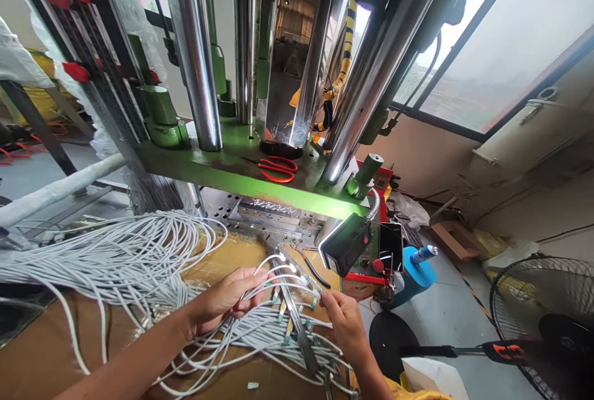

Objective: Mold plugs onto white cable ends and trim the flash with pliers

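Several white cables (pixel 273 277) run through the closed fingers of my left hand (pixel 234 298). Their white moulded ends lie along a narrow metal strip (pixel 297 271). At the near end of that strip my right hand (pixel 343 319) is closed, thumb against fingers; the exact contact is partly hidden. Between the hands a long dark metal bar (pixel 297 319) slants over a pile of white cables (pixel 250 335). Greenish connectors (pixel 287 333) show at several cable ends around it.
A large cable bundle (pixel 153 245) covers the table's left. Behind stands a green press (pixel 223 168) with red-handled scissors (pixel 278 168) on its plate. Dark-handled pliers (pixel 316 270) lie beyond the strip. A lamp-like black box (pixel 346 244) and a fan (pixel 547 319) are at right.
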{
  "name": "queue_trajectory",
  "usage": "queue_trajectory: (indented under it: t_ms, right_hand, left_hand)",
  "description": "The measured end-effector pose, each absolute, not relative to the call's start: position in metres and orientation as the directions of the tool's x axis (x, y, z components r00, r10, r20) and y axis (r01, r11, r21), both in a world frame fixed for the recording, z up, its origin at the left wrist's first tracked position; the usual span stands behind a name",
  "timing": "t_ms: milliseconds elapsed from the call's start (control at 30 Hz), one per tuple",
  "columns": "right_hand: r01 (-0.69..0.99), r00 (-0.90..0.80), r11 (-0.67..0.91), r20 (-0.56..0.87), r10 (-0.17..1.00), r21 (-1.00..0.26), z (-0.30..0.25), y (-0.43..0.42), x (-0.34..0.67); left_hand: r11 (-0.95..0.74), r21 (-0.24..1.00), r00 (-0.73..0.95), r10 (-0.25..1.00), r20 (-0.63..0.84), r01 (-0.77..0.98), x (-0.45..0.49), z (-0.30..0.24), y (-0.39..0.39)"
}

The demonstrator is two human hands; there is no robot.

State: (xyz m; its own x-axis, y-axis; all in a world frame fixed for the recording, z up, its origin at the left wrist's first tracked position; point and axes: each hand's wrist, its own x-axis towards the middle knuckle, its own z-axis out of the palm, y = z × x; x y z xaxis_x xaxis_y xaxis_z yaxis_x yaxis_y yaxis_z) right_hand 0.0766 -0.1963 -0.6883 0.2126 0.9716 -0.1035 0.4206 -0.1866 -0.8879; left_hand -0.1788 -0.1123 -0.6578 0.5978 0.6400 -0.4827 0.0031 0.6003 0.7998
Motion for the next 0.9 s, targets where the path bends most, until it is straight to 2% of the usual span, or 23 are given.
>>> queue_trajectory:
  t_ms: [267, 633, 900]
  right_hand:
    - [0.543, 0.23, -0.171, -0.05, 0.972, -0.822, -0.679, -0.201, 0.072]
    - [0.62, 0.228, -0.155, -0.012, 0.974, -0.769, -0.68, -0.205, 0.073]
    - [0.692, 0.222, -0.113, 0.061, 0.973, -0.713, -0.689, -0.208, 0.072]
  left_hand:
    - [0.624, 0.781, 0.611, 0.627, -0.484, -0.021, -0.183, -0.667, -0.112]
    - [0.612, 0.791, 0.636, 0.605, -0.478, 0.012, -0.18, -0.659, -0.116]
    - [0.602, 0.797, 0.55, 0.653, -0.521, 0.04, -0.173, -0.658, -0.122]
